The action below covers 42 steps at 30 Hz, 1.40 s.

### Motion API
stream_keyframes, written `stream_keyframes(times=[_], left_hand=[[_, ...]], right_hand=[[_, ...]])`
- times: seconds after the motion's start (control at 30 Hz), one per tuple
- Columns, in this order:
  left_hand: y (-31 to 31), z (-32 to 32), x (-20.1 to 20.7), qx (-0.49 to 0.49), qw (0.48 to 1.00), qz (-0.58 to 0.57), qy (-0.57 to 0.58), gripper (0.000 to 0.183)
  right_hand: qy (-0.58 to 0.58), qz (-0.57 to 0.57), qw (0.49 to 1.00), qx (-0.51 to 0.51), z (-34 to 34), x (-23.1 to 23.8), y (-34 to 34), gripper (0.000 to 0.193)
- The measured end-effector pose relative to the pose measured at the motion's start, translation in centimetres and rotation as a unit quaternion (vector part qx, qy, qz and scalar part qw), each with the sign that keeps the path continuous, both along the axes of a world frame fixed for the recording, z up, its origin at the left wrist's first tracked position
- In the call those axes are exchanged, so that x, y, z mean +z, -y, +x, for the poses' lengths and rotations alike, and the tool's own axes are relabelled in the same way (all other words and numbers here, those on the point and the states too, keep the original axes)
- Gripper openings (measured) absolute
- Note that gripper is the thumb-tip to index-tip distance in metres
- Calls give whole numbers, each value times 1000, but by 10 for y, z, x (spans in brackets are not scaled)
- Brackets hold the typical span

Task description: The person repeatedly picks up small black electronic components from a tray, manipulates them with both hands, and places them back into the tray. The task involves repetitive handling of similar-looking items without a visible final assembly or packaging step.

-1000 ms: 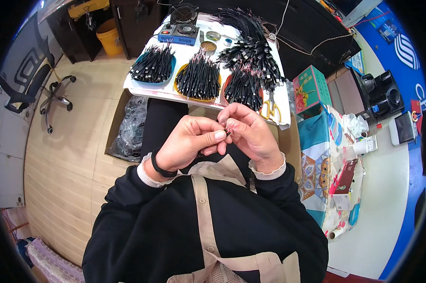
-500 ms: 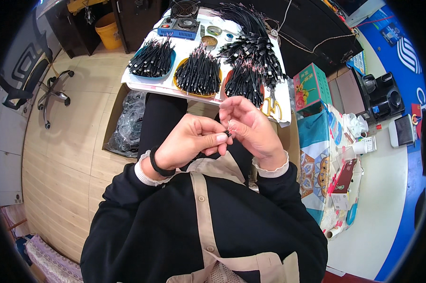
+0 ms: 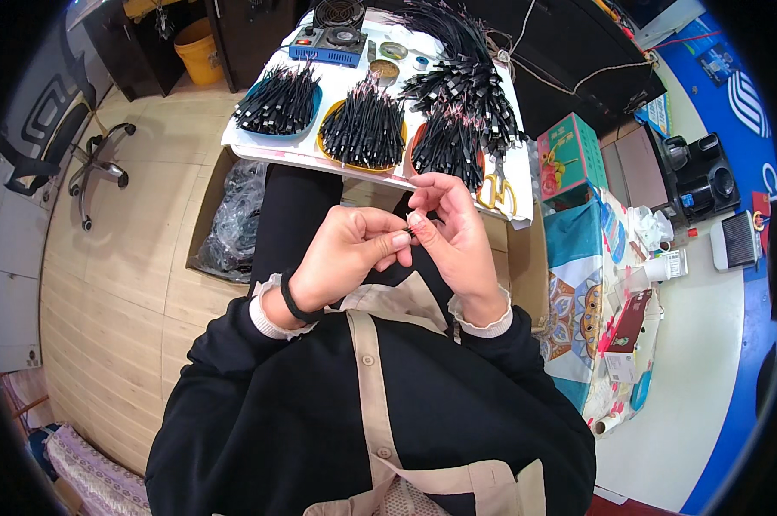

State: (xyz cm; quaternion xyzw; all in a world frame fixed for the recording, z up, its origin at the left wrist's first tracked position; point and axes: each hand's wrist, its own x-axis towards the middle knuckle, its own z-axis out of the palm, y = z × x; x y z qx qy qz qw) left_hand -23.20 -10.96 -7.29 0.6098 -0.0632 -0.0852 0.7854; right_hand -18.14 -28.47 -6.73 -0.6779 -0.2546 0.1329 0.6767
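Note:
Above my lap, both hands meet over a short black cable end [image 3: 409, 230]. My left hand [image 3: 341, 254], with a black band at its wrist, pinches the cable between thumb and fingers. My right hand [image 3: 457, 245] presses thumb and index finger together at the cable's tip, its other fingers curled loosely. The fingers cover most of the cable, and its wire ends are hard to make out. On the white table ahead, bundles of black cables lie in three baskets: cables on the left [image 3: 278, 101], in the middle [image 3: 364, 129] and on the right [image 3: 447, 146].
Yellow-handled scissors [image 3: 497, 193] lie at the table's near right corner. Further back stand a blue device with a fan [image 3: 328, 45], a round tin [image 3: 384, 70] and a small spool [image 3: 420, 64]. Plastic-wrapped goods [image 3: 234, 219] fill a box below. A green carton [image 3: 569, 159] stands right.
My right hand has shifted slightly left and closed its thumb and index finger at the cable tip. Bare wire ends seen before are now mostly covered. My left hand keeps its pinch.

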Motion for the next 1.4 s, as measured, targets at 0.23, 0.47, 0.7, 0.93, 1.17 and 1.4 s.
stream_keyframes(times=[0.23,0.47,0.7,0.93,1.17,1.4], left_hand=[[-2,2,-2,1,1000,9,-21,13],[-8,-1,1,-19,999,27,-28,13],[-16,-2,3,-41,997,-34,-49,14],[-28,-4,11,-89,992,-44,-79,15],[-29,-9,23,-130,989,-20,-67,14],[-24,-13,22,-83,991,81,62,12]], right_hand=[[17,36,999,7,1,-15,-7,25],[82,-97,992,21,4,3,9,38],[146,-80,983,-80,14,5,9,29],[272,-202,941,15,10,26,32,27],[482,-129,865,58,1,43,14,27],[512,-151,844,60,-1,38,15,21]])
